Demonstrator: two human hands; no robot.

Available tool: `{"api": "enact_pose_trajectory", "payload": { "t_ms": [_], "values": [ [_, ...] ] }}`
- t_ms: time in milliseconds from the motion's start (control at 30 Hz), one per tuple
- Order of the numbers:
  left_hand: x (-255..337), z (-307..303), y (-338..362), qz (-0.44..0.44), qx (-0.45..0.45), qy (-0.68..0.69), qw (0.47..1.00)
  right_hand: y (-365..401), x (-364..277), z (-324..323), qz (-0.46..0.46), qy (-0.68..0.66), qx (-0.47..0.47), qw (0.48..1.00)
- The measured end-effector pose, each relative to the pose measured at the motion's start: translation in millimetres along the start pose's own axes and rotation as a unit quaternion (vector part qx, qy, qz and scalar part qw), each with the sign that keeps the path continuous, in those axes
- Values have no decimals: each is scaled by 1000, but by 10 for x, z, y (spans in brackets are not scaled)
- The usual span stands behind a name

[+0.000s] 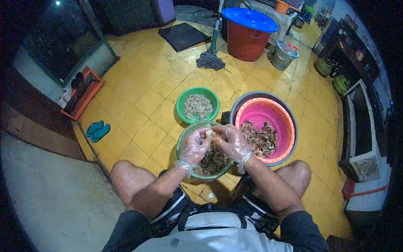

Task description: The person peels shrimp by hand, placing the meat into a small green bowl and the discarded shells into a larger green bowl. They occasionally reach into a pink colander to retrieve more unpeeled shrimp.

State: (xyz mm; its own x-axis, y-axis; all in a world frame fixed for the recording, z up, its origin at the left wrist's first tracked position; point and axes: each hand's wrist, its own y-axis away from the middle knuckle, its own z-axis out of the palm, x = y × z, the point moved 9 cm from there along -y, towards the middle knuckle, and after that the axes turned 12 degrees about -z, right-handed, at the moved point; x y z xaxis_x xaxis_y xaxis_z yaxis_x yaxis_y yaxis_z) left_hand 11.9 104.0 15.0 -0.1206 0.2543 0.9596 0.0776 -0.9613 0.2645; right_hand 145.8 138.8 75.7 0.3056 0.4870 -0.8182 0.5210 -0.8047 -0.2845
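Both my hands wear clear plastic gloves and meet over a green bowl (181, 166) of brownish shrimp shells (213, 161). Between the fingertips of my left hand (195, 146) and my right hand (232, 143) is a small pale shrimp (210, 133); both hands are closed on it. Just beyond stands a green basin (179, 106) holding peeled shrimp (198, 106). To the right, a pink basket with an orange rim (289, 126) sits inside a grey tub (294, 112) and holds unpeeled shrimp (261, 140).
A mop (210, 59) stands on the yellow tiles near a dark mat (184, 36). Behind are a red bin with a blue lid (249, 38) and a small bucket (285, 55). Teal slippers (98, 131) and an orange shoe rack (84, 94) lie left; gas cylinders (341, 85) stand right.
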Motion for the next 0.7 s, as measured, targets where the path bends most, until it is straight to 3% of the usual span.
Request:
{"api": "enact_pose_trajectory", "payload": {
  "t_ms": [67, 233, 300, 367, 400, 533, 600, 667, 700],
  "values": [
    [-30, 14, -16, 2, -10, -18, 1000, -27, -225, -2, -79, 28, -1, 996],
    [-81, -8, -22, -12, -36, -76, 996, 44, 52, 107, -78, 28, -17, 996],
    [-126, -39, -63, -43, -46, 9, 998, 40, 59, 109, -92, 16, -11, 996],
    [-108, -38, -53, -60, -52, 54, 995, 56, 265, 165, 9, -98, -16, 995],
    [-82, -28, -38, -78, -58, 99, 990, 51, 258, 147, 9, -98, -17, 995],
    [-24, -47, -30, -89, -67, 53, 992, 5, 158, 94, -36, -46, -28, 998],
    [11, -63, -60, -28, -68, -2, 997, -14, 70, 71, -53, -24, -34, 998],
    [-21, -79, -69, -23, -58, -10, 998, -16, -30, 21, -75, 113, -50, 990],
    [-6, -89, -67, -17, -48, -18, 999, -15, -31, 22, -74, 112, -51, 990]
  ]
}}
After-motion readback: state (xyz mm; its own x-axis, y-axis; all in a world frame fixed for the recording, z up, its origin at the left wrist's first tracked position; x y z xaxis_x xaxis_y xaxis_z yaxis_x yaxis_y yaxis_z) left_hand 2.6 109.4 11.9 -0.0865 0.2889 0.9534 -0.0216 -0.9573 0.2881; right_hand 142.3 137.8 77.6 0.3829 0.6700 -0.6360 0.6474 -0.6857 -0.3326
